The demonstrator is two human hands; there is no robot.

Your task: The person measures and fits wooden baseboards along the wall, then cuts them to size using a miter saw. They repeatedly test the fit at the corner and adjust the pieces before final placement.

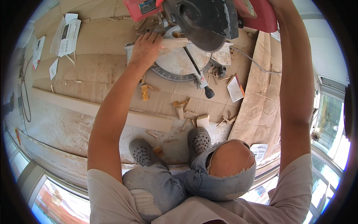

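Shirt (pixel 199 213) foremost; wood piece (pixel 174 43) juts right from left grip (pixel 147 49)

dark label (pixel 148 6) on red saw housing (pixel 135 12), blk print (pixel 65 32) on wht sheet (pixel 71 41), txt illegible

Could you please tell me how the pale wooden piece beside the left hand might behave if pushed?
The pale wooden piece would probably stay stiff, its edges looking straight. It seems light, being small beside the saw. It may slide on the flat saw table.
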